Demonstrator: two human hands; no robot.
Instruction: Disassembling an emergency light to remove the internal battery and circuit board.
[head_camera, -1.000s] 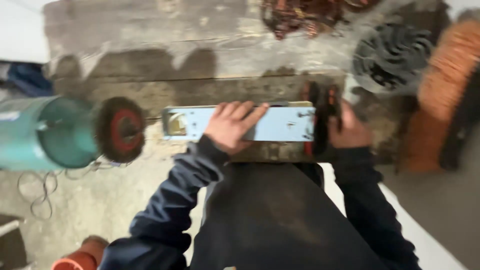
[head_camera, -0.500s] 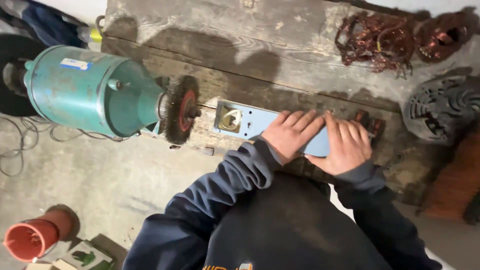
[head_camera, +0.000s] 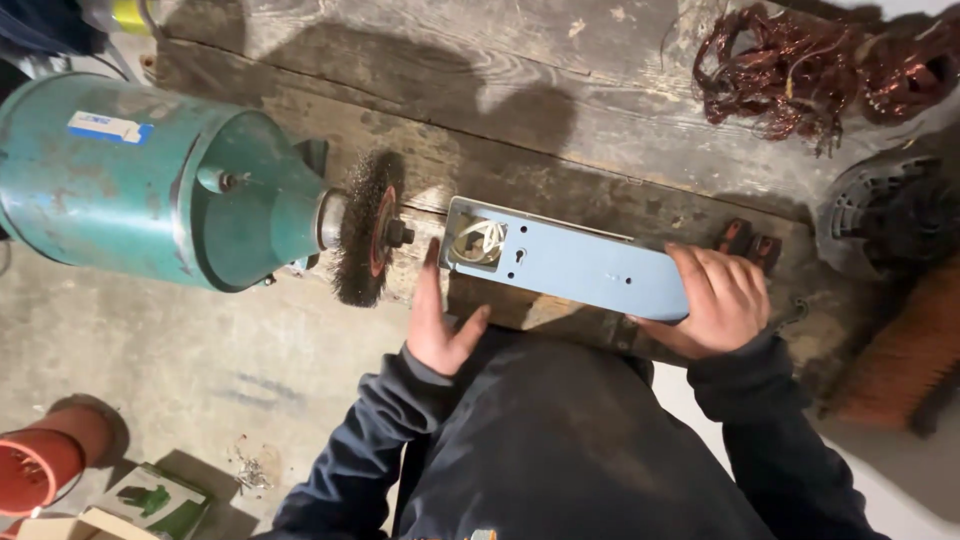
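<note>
A long light-blue metal housing (head_camera: 575, 265) with a square opening and white wires at its left end lies across a worn wooden plank (head_camera: 520, 190). My right hand (head_camera: 715, 300) grips its right end from above. My left hand (head_camera: 440, 320) is open, fingers straight, beside the housing's left end, near the plank's front edge. Just left of it sits a round wire brush wheel (head_camera: 362, 240) on the shaft of a teal electric motor (head_camera: 150, 185).
Tangled copper wire (head_camera: 800, 70) lies at the back right. A dark round fan-like part (head_camera: 885, 215) and an orange brush (head_camera: 905, 350) sit at the right. A red pot (head_camera: 45, 460) and a green-and-white box (head_camera: 150, 500) are on the concrete floor at lower left.
My left hand has come off the top of the housing and now sits open at its left end. My right hand stays on the right end. The view moved closer and to the left.
</note>
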